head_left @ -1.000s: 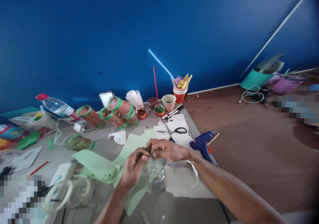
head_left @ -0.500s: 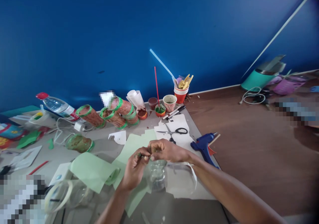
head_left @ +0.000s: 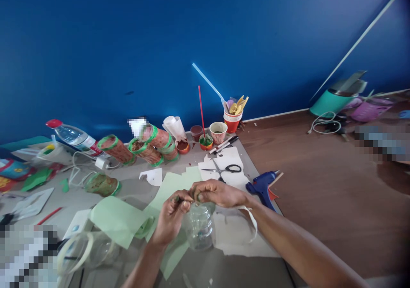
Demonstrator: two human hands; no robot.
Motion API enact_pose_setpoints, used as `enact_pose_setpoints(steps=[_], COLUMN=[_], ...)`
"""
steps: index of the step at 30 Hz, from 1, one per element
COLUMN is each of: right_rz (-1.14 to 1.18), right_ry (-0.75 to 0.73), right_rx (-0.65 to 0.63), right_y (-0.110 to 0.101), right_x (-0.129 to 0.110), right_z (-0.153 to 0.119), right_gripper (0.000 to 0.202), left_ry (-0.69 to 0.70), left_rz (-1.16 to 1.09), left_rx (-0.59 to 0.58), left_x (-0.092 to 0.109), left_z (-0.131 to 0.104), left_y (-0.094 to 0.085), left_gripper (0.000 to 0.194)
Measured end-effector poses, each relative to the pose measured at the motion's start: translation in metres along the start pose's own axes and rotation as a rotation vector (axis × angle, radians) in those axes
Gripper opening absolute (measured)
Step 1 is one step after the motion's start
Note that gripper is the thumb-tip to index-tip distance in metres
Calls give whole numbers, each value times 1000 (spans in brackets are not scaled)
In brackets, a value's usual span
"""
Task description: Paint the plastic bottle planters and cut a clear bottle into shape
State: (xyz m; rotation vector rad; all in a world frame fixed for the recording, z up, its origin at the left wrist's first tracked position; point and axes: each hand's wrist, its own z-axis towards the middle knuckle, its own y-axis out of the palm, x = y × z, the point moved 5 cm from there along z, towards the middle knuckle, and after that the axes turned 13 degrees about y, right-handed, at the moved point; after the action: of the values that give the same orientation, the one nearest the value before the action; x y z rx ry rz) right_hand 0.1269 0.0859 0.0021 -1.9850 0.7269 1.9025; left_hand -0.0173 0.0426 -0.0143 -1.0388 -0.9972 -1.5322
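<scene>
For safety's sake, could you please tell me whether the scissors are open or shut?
The scissors are open: their two blades spread apart in a V on the white paper.

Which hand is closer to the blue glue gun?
Right. The right hand is left of the blue glue gun, not touching it; the left hand is farther left.

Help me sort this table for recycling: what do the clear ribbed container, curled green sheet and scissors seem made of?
Clear ribbed container: probably thin, glossy plastic; see-through, with bright highlights.
Curled green sheet: likely matte paper; it rolls loosely, without shine.
Scissors: slim grey blades, likely metal; black loop handle, perhaps plastic, finish unclear.
</scene>
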Motion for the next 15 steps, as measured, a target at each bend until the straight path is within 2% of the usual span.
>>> enact_pose_setpoints(steps=[4, 10, 15], right_rz=[-10, -100, 85], right_ry=[-24, 176, 150], right_rx=[-19, 129, 14], right_y=[-3, 0, 6], right_x=[-5, 2, 6], right_z=[-4, 2, 4], right_gripper=[52, 46, 45], left_ry=[34, 6, -17], left_rz=[46, 28, 27], left_rx=[31, 7, 1], left_x=[2, 2, 2], left_z=[2, 1, 0], left_y=[-1, 6, 6], left_gripper=[21, 21, 22])
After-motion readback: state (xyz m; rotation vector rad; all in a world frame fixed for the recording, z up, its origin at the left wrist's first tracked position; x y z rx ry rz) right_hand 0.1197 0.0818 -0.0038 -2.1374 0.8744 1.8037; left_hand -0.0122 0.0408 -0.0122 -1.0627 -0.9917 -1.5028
